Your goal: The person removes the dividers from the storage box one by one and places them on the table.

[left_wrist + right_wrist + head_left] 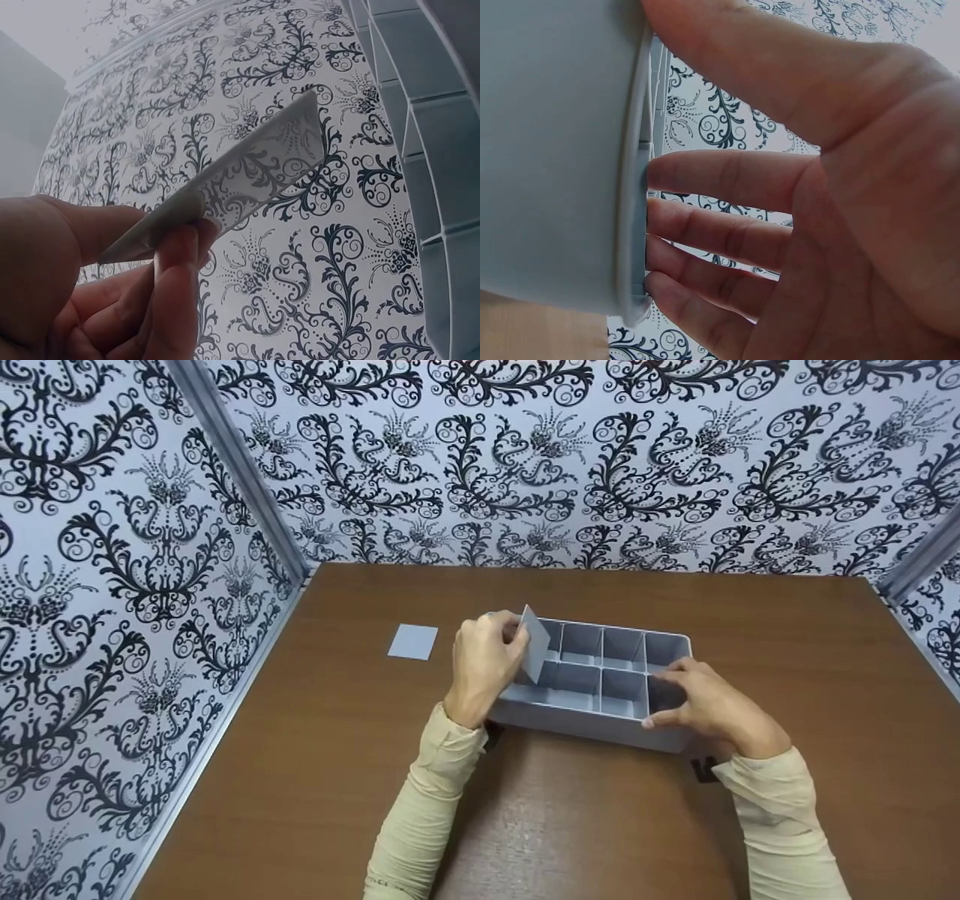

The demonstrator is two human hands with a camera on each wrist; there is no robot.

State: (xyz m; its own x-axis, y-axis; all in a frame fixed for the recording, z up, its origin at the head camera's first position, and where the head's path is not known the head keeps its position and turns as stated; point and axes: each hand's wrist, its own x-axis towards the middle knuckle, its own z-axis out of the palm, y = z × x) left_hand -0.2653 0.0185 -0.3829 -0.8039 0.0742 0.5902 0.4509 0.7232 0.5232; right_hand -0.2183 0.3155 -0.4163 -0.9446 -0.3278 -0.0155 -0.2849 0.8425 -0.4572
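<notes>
Item: grey plastic tray, rectangular, split by thin walls into two rows of small square compartments; it sits mid-table. We note the left hand pinching a thin grey divider panel between thumb and fingers, tilted above the tray's left end. The right hand steadies the tray's right end, fingers straight and slightly apart against the rim. A second flat panel lies on the table, well left of the tray.

brown table | loose grey square lying flat, far-left | black-and-white patterned walls
</notes>
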